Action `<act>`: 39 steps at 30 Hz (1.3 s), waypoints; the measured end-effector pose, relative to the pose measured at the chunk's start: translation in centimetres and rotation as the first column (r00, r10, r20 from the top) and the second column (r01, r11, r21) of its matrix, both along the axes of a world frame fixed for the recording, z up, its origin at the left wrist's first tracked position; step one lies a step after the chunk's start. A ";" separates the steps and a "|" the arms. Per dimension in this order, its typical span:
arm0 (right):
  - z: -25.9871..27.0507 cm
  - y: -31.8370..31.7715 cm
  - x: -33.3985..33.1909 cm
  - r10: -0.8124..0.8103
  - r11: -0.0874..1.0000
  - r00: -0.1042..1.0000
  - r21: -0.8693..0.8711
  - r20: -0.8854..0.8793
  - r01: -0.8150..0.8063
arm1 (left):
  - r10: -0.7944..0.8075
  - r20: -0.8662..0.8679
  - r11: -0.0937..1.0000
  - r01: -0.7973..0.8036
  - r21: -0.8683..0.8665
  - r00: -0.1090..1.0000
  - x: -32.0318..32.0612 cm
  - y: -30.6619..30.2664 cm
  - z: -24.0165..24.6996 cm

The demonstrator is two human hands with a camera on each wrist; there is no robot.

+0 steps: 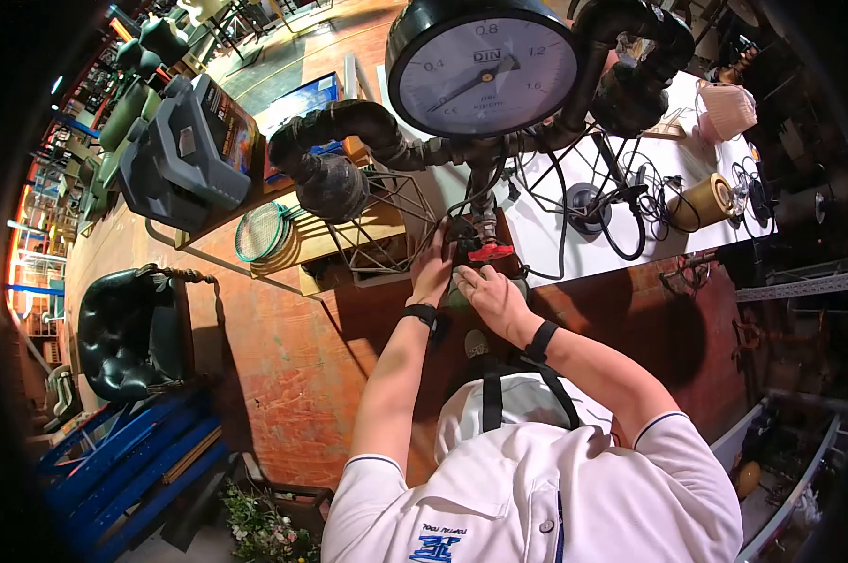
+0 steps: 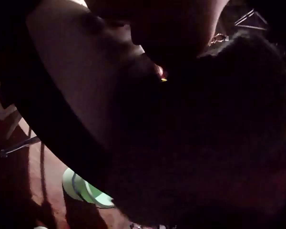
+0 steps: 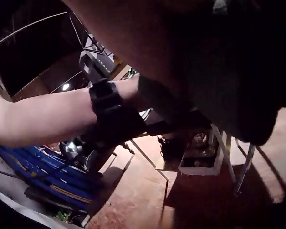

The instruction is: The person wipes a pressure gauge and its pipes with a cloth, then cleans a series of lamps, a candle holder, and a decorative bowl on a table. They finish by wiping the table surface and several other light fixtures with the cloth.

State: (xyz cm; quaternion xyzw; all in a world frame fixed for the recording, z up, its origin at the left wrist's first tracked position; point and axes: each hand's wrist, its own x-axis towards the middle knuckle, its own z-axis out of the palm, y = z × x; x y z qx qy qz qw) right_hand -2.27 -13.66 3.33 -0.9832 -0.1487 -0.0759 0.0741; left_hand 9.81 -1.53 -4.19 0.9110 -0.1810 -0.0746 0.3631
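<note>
Both hands are close together beside the red valve handle (image 1: 492, 252) of a dark pipe assembly carrying a round gauge (image 1: 486, 70). My left hand (image 1: 431, 270) has its fingers stretched upward, with the thumb against a dark, soft-looking item. From the other side, the bent fingers of my right hand (image 1: 495, 302) grip the same item. In the left wrist view the dark item (image 2: 205, 129) fills much of the picture; in the right wrist view the dark item (image 3: 214, 90) hangs under the hand. Deep shadow hides the fingertips and the item's full shape.
A white table (image 1: 630, 249) to the right bears cables, a black round base (image 1: 588, 208) and a brass cylinder (image 1: 701, 202). Rackets (image 1: 265, 233) and grey canisters (image 1: 185, 150) are at left, above a black tufted chair (image 1: 128, 333). Wire frames flank the pipe.
</note>
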 end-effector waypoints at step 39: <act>3.9 -5.7 -2.2 0.182 0.983 0.983 0.031 -0.004 -0.182 | -0.013 -0.098 1.000 0.011 -0.025 0.995 -1.8 -1.3 4.7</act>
